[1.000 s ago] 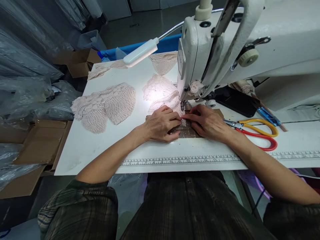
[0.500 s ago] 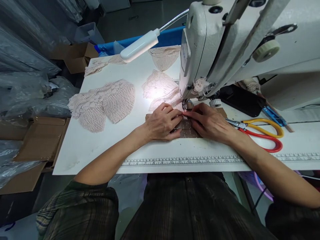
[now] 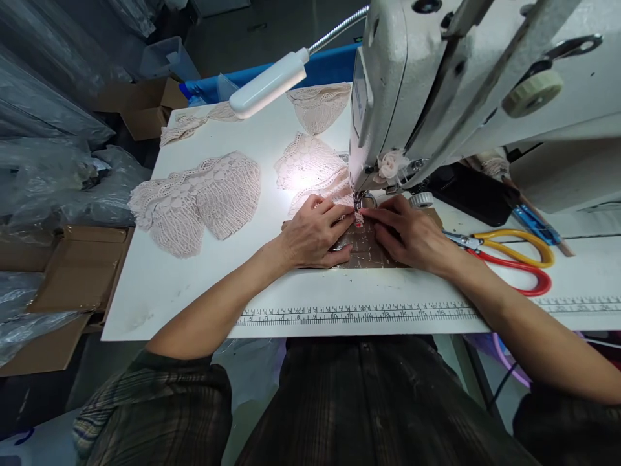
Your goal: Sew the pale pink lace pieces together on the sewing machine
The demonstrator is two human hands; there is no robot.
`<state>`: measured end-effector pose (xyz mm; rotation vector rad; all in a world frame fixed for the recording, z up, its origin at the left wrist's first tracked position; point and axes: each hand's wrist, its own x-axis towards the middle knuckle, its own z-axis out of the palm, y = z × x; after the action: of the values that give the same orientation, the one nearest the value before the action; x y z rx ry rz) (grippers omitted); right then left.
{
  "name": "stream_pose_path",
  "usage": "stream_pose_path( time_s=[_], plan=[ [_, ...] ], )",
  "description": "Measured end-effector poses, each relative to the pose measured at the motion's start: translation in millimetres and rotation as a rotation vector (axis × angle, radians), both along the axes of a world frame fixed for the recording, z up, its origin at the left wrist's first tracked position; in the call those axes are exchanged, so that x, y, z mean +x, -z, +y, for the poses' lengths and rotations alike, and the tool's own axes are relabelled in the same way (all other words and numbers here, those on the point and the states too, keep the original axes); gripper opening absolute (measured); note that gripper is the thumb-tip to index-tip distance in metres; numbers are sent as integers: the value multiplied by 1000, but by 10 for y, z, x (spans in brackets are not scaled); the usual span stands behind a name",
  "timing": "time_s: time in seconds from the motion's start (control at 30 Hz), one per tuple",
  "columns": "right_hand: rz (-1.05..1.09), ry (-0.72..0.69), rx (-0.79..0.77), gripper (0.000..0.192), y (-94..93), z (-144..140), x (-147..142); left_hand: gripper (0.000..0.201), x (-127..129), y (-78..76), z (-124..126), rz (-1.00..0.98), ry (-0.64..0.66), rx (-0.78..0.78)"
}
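The left hand (image 3: pixel 314 234) and right hand (image 3: pixel 410 234) lie flat, fingers (image 3: pixel 339 213) pressed together on pale lace (image 3: pixel 334 194) at the sewing machine (image 3: pixel 436 84); scissors (image 3: pixel 514 259) lie beside them on the bench (image 3: pixel 194 285).

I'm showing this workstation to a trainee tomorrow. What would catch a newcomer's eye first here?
First, the big white sewing machine filling the upper right, its lamp lighting pale lace beside the needle. Directly below, the left hand and right hand press lace flat at the presser foot. The yellow and red scissors lie to the right, and a lace stack lies to the left.
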<state>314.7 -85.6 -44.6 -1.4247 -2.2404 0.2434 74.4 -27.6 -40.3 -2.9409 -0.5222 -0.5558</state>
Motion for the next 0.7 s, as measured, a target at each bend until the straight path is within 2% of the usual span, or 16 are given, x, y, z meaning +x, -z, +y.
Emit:
stream_pose_path(
  time_s=[0.2,0.47,0.53,0.7],
  plan=[
    [117,132,-124,35,-74,26,77,41,2,-10,17,-9,11,-28],
    [160,242,-22,34,18,20,-5,36,11,-43,24,-4,21,-48],
    [179,210,12,35,42,13,-15,35,17,-38,29,-16,40,-38],
    [92,-20,75,39,78,-29,-45,34,35,-31,28,-24,59,-21]
  ],
)
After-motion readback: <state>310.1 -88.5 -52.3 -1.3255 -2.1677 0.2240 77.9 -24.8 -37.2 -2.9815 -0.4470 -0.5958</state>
